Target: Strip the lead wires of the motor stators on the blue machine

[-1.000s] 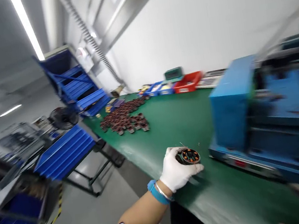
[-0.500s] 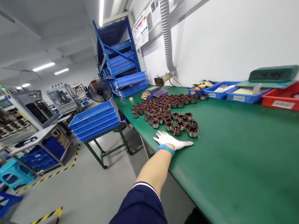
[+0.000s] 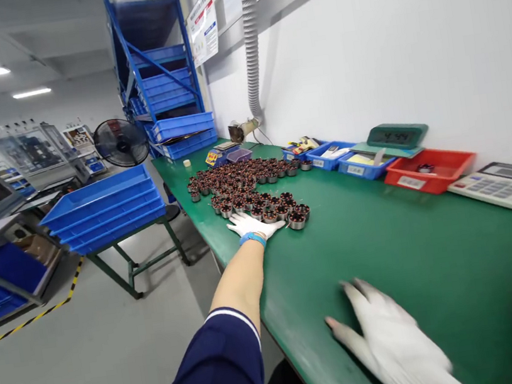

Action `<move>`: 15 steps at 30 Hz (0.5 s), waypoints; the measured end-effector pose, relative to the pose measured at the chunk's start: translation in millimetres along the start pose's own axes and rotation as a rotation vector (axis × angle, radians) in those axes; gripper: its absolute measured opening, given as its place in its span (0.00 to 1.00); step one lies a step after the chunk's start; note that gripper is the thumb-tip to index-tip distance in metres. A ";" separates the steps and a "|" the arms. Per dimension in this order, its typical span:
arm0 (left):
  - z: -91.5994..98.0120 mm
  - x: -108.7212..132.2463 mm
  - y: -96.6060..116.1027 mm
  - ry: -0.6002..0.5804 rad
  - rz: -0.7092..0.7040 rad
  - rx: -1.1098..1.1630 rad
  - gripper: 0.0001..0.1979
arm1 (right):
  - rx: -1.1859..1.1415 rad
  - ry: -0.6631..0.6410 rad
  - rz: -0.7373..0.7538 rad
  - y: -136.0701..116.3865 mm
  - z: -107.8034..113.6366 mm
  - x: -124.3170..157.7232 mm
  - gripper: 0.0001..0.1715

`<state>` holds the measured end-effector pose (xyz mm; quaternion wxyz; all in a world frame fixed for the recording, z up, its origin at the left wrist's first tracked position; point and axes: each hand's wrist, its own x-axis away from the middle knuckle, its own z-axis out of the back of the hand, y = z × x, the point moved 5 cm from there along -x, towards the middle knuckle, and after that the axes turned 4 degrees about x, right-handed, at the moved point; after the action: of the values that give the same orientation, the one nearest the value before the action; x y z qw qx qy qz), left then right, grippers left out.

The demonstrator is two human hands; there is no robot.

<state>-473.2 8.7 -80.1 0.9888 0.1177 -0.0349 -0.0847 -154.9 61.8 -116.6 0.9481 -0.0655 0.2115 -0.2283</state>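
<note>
My left hand (image 3: 252,224), in a white glove with a blue wristband, is stretched far out to the near edge of a heap of copper-wound stators (image 3: 249,193) on the green bench (image 3: 388,249). Its fingers lie flat on the mat, tips against the nearest stators, holding nothing. My right hand (image 3: 391,338), also gloved, rests flat with fingers spread on the mat near the front edge, empty and slightly blurred.
Blue bins (image 3: 327,156) and a red bin (image 3: 429,171) line the wall, with a green scale (image 3: 395,135) and a calculator (image 3: 507,185). Stacked blue trays (image 3: 105,207) sit on a stand left of the bench. A fan (image 3: 121,142) and blue rack (image 3: 166,96) stand behind.
A second ago my left hand held a stator by a blue machine. It has since reached to the heap, empty, and slid up against the stators. My right hand has come into view.
</note>
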 end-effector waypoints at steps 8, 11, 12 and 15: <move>31.2 -15.3 10.3 0.054 -0.021 -0.044 0.72 | -0.067 -0.040 -0.070 -23.3 18.7 -61.5 0.35; 27.2 -32.9 11.1 0.070 -0.022 -0.030 0.74 | -0.064 -0.028 -0.092 -18.8 41.6 -4.2 0.25; 24.5 -39.1 10.4 0.088 -0.015 -0.012 0.75 | -0.060 -0.021 -0.118 -14.9 51.2 20.5 0.21; 15.6 -51.9 9.7 0.106 -0.026 0.015 0.75 | -0.059 0.071 -0.290 12.2 83.8 95.4 0.16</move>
<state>-524.1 23.5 -65.1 0.9872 0.1300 0.0186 -0.0908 -37.0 31.0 -79.2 0.8948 -0.1152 0.2399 -0.3584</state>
